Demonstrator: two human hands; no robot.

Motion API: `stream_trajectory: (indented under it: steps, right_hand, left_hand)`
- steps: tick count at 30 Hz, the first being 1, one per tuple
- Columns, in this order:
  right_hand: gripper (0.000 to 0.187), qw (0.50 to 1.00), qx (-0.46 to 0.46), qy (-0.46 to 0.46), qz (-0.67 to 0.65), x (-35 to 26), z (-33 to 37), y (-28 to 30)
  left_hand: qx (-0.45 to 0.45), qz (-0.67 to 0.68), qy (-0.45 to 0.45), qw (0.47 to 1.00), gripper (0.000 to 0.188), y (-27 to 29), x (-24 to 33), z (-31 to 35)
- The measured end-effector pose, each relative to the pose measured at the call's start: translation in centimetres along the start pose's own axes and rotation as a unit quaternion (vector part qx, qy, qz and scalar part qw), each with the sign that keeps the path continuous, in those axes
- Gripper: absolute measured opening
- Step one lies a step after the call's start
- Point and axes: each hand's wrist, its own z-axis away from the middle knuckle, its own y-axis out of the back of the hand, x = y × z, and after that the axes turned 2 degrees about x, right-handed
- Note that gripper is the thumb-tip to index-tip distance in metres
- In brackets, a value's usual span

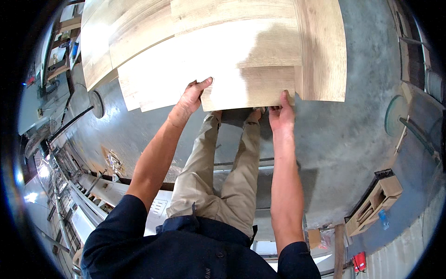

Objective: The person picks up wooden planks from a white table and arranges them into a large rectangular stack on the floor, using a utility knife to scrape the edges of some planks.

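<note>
Light wood-grain boards lie side by side in front of me, their near edges uneven. A short wood-grain board [269,88] sits nearest to me, its upper edge along a longer board [274,44]. My left hand [191,96] has its thumb on top at the short board's left end, with the fingers hidden underneath. At the right end of the same board, my right hand [282,114] grips the near edge, thumb above and fingers curled below. Bright glare washes out much of the boards on the left. Another board [320,51] runs lengthwise on the right.
A round grey base [96,104] with a pole stands on the left, and a round green base [395,115] on the right. Wooden shelving [376,204] and a red item [359,262] are at lower right. Machinery with rails [60,214] lines the lower left.
</note>
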Motion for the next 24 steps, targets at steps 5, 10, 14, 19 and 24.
stream_trajectory:
  steps: [5, 10, 14, 19, 24]
  right_hand:
    - [0.052, 0.995, -0.068, -0.022, -0.067, 0.5, -0.7, -0.7]
    - [0.046, 0.998, -0.043, -0.016, -0.036, 2.2, -0.3, 0.9]
    - [0.041, 0.994, -0.068, -0.063, -0.050, 4.3, 3.9, 4.8]
    - [0.034, 0.997, 0.049, -0.041, -0.045, 6.2, 13.7, 12.4]
    - [0.037, 0.980, 0.136, 0.052, -0.136, 12.9, 27.1, 21.3]
  left_hand:
    - [-0.026, -0.004, 0.010, 1.000, 0.072, 0.5, 0.5, -0.7]
    - [-0.054, -0.017, 0.002, 0.998, 0.069, 0.7, 0.8, -0.9]
    - [-0.074, -0.056, 0.013, 0.996, 0.068, 3.0, -1.1, 0.4]
    - [0.005, -0.149, 0.124, 0.981, 0.065, 8.9, -5.0, 2.8]
    - [-0.107, -0.362, 0.140, 0.915, 0.044, 10.8, -3.9, 6.8]
